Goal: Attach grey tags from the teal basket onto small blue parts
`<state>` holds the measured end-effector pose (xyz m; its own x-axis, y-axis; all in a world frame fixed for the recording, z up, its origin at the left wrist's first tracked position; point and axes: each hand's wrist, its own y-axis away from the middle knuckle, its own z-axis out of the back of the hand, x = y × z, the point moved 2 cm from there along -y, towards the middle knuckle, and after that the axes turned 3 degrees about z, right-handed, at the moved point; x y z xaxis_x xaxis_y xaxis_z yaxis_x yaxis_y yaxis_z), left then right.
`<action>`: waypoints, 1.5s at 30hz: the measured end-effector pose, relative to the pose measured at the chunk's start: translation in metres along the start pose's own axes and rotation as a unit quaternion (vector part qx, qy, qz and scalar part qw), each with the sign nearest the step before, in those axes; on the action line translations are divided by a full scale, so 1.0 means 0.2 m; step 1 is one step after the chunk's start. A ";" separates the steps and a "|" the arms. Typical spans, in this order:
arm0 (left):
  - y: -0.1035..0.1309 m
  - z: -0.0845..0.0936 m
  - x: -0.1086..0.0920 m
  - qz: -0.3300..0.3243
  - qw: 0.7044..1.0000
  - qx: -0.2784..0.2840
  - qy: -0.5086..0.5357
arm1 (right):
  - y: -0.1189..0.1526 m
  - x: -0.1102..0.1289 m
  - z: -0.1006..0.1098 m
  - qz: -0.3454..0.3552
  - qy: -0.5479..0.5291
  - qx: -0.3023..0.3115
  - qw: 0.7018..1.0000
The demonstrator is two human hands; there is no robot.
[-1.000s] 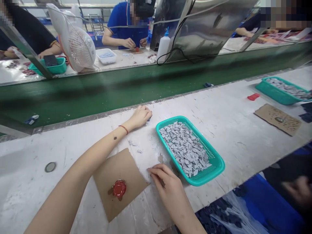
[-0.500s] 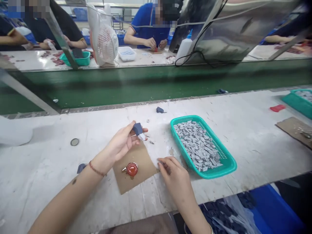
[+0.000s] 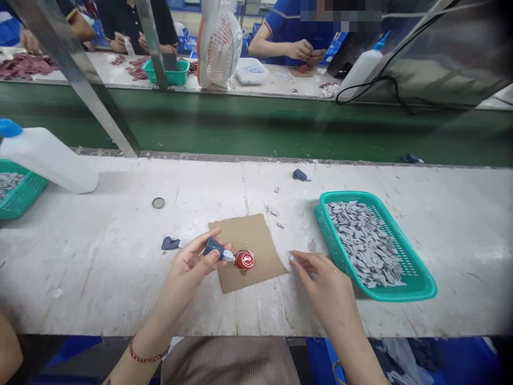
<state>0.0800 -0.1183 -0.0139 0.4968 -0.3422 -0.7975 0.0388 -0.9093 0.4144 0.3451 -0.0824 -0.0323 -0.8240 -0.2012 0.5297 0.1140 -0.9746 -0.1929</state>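
My left hand (image 3: 186, 275) is closed on a dark blue piece (image 3: 212, 248) with a pale, narrow end pointing right. That end reaches the edge of a red bottle cap (image 3: 245, 260) holding shiny liquid; whether they touch, I cannot tell. Beneath the cap lies a brown cardboard sheet (image 3: 256, 232). My right hand (image 3: 331, 286) pinches a small pale piece (image 3: 292, 258) just past the sheet's right corner. Right of that hand stands a green basket (image 3: 417, 267) full of small grey pieces (image 3: 363, 240).
Another dark blue piece (image 3: 171, 243) and an upturned bottle cap (image 3: 158, 202) lie to the left. A white bottle (image 3: 52, 160) leans by a second green basket (image 3: 28, 198). Farther back is one more dark blue piece (image 3: 299, 175). Co-workers sit across the green strip (image 3: 240, 125).
My left hand has lowered and turned the dark blue piece, bringing its pale end to the red cap. My right hand still pinches beside the cardboard. The camera view has swung left.
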 end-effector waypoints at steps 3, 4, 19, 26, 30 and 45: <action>0.02 0.05 0.05 -0.017 1.000 -0.024 -0.006 | -0.02 0.00 0.02 -0.017 -0.027 0.008 0.999; 0.03 0.06 0.07 -0.021 0.999 -0.038 -0.002 | -0.03 0.02 0.03 -0.018 -0.045 0.015 0.999; 0.12 0.06 0.18 0.006 0.998 -0.065 -0.016 | -0.11 0.45 -0.06 0.157 -0.065 0.185 0.968; 0.13 0.05 0.16 0.161 0.984 0.008 0.075 | -0.12 0.47 -0.06 0.162 -0.060 0.204 0.964; 0.15 0.04 0.13 0.197 0.971 0.026 0.135 | -0.12 0.48 -0.06 0.159 -0.048 0.204 0.965; 0.14 0.01 0.15 0.077 0.995 -0.013 0.054 | -0.13 0.46 -0.05 0.139 -0.092 0.205 0.965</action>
<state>0.0937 -0.1553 -0.0279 0.5893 -0.4487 -0.6719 -0.0230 -0.8406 0.5412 0.2613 -0.0742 0.0138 -0.6229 -0.4370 0.6489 0.5563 -0.8306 -0.0254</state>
